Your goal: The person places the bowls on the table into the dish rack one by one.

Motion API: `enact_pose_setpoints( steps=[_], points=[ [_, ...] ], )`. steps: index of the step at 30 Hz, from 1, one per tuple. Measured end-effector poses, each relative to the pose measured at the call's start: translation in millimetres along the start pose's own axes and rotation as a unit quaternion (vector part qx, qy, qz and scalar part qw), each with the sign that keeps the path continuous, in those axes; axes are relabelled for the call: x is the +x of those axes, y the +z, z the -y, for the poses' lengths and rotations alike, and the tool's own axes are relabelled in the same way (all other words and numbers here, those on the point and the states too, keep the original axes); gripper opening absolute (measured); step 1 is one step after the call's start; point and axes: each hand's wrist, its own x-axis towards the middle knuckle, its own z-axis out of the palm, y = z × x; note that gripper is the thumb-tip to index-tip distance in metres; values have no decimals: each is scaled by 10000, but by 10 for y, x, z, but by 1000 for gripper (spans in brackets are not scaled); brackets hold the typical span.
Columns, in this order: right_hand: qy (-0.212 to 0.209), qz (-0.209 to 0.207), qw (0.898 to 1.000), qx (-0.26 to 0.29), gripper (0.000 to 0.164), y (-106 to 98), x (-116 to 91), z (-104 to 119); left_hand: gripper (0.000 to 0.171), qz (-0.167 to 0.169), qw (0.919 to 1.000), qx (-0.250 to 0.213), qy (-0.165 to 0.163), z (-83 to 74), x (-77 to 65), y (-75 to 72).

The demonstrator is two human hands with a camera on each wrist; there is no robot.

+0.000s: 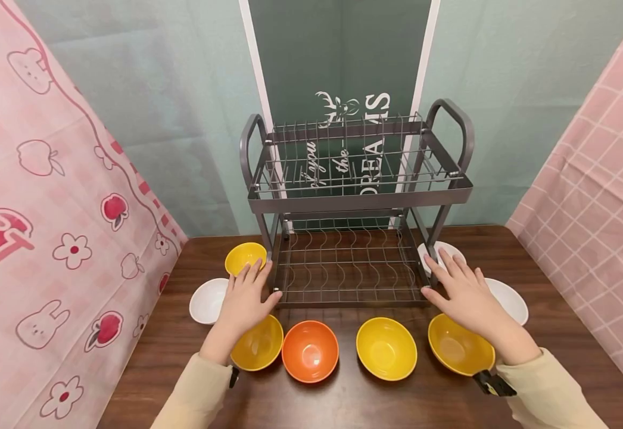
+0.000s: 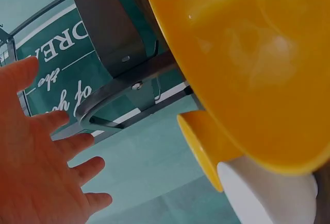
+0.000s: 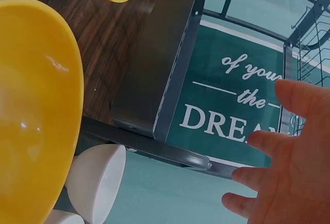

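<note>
My left hand [image 1: 244, 301] hovers with fingers spread near the left front corner of a two-tier metal dish rack [image 1: 360, 202]. Below it is a dark yellow bowl [image 1: 255, 351]; beyond its fingertips sits a smaller yellow bowl [image 1: 243, 256], and a white bowl [image 1: 205, 302] lies to its left. My right hand [image 1: 464, 298], also spread and holding nothing, is by the rack's right front corner, over a yellow bowl [image 1: 458, 351]. One white bowl [image 1: 455, 253] is partly hidden behind its fingers; another white bowl [image 1: 511, 302] is to its right. Both palms show in the wrist views.
An orange bowl [image 1: 310, 351] and a yellow bowl [image 1: 386, 348] stand between the hands, in front of the rack. All rest on a dark wooden table [image 1: 343, 408]. A pink printed cloth [image 1: 75, 196] hangs at left, a pink checked one [image 1: 601, 155] at right.
</note>
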Motion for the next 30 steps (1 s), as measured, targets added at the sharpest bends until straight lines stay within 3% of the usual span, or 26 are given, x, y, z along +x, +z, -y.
enact_pose_setpoints(
  steps=[6,14,22,30],
  points=[
    [16,-20,10000,33,71,10,-9,13,75,15,9967,-773,-231,23,74,60],
    [34,-16,10000,3,72,23,-1,23,76,53,9763,-2059,-666,30,154,214],
    [8,-59,10000,-34,70,60,-5,78,65,-227,9599,-2633,-931,-1,207,369],
    [-102,-122,9999,23,68,149,-9,165,51,-416,9530,-2819,-1029,22,199,466]
  ],
)
